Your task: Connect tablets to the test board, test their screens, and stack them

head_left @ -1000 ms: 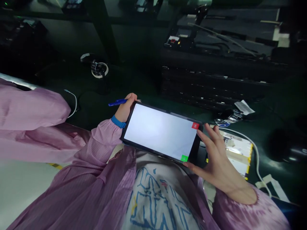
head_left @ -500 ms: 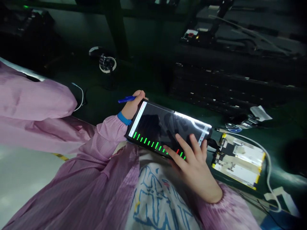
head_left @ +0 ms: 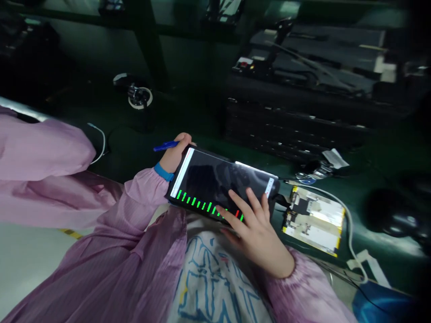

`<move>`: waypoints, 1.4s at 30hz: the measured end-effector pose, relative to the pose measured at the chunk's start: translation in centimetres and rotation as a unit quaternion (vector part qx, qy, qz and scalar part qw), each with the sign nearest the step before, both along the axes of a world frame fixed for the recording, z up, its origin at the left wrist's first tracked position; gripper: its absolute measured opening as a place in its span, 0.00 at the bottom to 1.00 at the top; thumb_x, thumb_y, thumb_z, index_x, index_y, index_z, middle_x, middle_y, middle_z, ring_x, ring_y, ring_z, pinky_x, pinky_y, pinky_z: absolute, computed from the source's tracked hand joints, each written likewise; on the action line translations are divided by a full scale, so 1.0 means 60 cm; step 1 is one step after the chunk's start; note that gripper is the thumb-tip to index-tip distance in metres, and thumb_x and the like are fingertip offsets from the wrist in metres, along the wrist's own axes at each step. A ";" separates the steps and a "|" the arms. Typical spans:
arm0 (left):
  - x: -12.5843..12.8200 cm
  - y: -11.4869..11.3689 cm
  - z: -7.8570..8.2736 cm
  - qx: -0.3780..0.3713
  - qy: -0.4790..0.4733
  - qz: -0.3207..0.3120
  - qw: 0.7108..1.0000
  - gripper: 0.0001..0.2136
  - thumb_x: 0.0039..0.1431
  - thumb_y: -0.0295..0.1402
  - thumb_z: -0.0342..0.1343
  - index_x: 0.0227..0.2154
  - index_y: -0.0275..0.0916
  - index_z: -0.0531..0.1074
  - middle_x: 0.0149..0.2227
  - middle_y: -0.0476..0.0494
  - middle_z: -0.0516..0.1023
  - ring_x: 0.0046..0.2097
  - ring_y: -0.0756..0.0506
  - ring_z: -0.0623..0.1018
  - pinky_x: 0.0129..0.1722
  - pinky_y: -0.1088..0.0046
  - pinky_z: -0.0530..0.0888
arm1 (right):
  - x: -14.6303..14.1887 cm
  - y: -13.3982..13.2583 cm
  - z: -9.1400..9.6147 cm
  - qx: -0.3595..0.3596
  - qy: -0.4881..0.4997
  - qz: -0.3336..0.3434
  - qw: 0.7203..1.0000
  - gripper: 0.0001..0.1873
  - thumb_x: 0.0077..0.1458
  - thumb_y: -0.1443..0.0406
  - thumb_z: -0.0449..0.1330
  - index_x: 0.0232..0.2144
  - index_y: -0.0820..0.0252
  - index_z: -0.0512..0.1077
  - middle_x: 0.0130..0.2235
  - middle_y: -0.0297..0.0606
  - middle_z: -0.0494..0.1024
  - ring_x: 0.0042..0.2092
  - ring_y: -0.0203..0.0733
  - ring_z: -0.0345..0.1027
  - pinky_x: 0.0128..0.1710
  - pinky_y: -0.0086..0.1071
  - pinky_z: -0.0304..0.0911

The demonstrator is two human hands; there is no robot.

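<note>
A tablet screen is tilted in front of my body, lit with a column of green text lines and one red line. My left hand grips its left edge, and a blue pen sticks out from the same hand. Over the lower right of the screen, my right hand is spread, fingertips at or just above the glass; contact is hard to tell. A short dark flat cable runs from the screen's right side to an exposed board with white battery packs and yellow edges.
Black stacked trays stand behind the screen. A ring-shaped device lies at back left, a shiny clamp-like object to the right. A white cable curves around the board. Another person's pink sleeve is on the left.
The view has shifted, so everything appears farther left and most things slightly lower. My left hand keeps its hold, and my right hand stays spread over the screen's lower right.
</note>
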State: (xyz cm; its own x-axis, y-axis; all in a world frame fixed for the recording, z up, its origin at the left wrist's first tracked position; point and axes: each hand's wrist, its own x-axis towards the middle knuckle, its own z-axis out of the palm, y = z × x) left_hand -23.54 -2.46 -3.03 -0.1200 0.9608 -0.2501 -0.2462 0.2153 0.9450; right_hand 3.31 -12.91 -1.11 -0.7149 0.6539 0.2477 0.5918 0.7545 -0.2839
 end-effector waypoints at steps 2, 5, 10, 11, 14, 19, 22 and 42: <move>-0.003 0.002 0.001 0.023 0.006 -0.005 1.000 0.21 0.52 0.53 0.58 0.28 0.40 0.61 0.23 0.54 0.70 0.22 0.54 0.68 0.24 0.77 0.65 | 0.027 0.022 0.006 0.008 0.054 -0.044 0.998 0.22 0.56 0.62 0.61 0.54 0.53 0.68 0.61 0.47 0.64 0.66 0.62 0.47 0.59 0.65 0.51; -0.006 0.004 0.004 0.028 0.028 -0.006 0.999 0.21 0.50 0.53 0.59 0.28 0.40 0.62 0.24 0.52 0.71 0.24 0.53 0.69 0.24 0.77 0.66 | 0.094 0.068 0.001 0.034 0.118 -0.186 0.975 0.13 0.58 0.64 0.58 0.46 0.58 0.72 0.49 0.48 0.73 0.53 0.54 0.67 0.51 0.50 0.65; -0.011 0.006 0.010 0.040 0.072 -0.005 0.997 0.22 0.49 0.55 0.59 0.28 0.40 0.63 0.26 0.51 0.74 0.25 0.51 0.71 0.26 0.75 0.68 | 0.177 0.132 -0.049 0.031 0.023 -0.291 0.956 0.12 0.61 0.62 0.54 0.35 0.60 0.76 0.36 0.44 0.76 0.35 0.46 0.70 0.33 0.38 0.65; -0.012 0.006 0.009 0.042 0.074 -0.006 0.996 0.22 0.48 0.55 0.60 0.28 0.41 0.63 0.26 0.50 0.74 0.26 0.50 0.72 0.26 0.75 0.69 | 0.181 0.139 -0.060 0.028 0.006 -0.295 0.955 0.13 0.60 0.61 0.54 0.35 0.61 0.76 0.36 0.43 0.76 0.33 0.45 0.69 0.31 0.36 0.64; -0.015 0.007 0.005 0.046 0.078 -0.005 0.996 0.22 0.48 0.55 0.60 0.28 0.41 0.63 0.27 0.50 0.75 0.26 0.50 0.72 0.26 0.75 0.69 | 0.175 0.153 -0.080 0.020 -0.006 -0.304 0.952 0.14 0.61 0.59 0.54 0.33 0.61 0.76 0.35 0.42 0.75 0.31 0.43 0.68 0.27 0.35 0.62; -0.014 0.010 0.004 0.067 0.069 0.002 0.995 0.24 0.44 0.55 0.63 0.29 0.41 0.63 0.27 0.50 0.75 0.25 0.50 0.73 0.25 0.76 0.70 | 0.172 0.143 -0.054 0.047 0.075 -0.283 0.955 0.12 0.61 0.60 0.56 0.30 0.60 0.74 0.34 0.42 0.76 0.37 0.46 0.70 0.36 0.39 0.66; -0.012 0.013 0.008 0.081 0.063 -0.007 0.995 0.26 0.40 0.56 0.64 0.29 0.40 0.62 0.26 0.49 0.75 0.24 0.51 0.73 0.24 0.77 0.70 | 0.174 0.109 -0.018 -0.003 0.164 -0.242 0.956 0.08 0.59 0.60 0.59 0.32 0.58 0.72 0.32 0.38 0.78 0.34 0.42 0.72 0.33 0.35 0.68; 0.008 0.020 0.021 0.136 0.090 -0.026 0.986 0.28 0.37 0.58 0.66 0.29 0.41 0.61 0.23 0.51 0.71 0.21 0.51 0.70 0.19 0.75 0.66 | 0.144 0.058 -0.049 -0.130 0.267 -0.184 0.937 0.04 0.60 0.65 0.59 0.34 0.58 0.72 0.32 0.37 0.79 0.33 0.39 0.75 0.32 0.32 0.72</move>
State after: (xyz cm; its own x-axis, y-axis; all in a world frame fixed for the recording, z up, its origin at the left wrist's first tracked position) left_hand -23.07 -1.26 -1.76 -0.0876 0.9954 0.0385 -0.0649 -0.0442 0.9969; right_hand 11.97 -9.42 -4.03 -0.2478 0.9201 0.3033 0.5191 0.3904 -0.7603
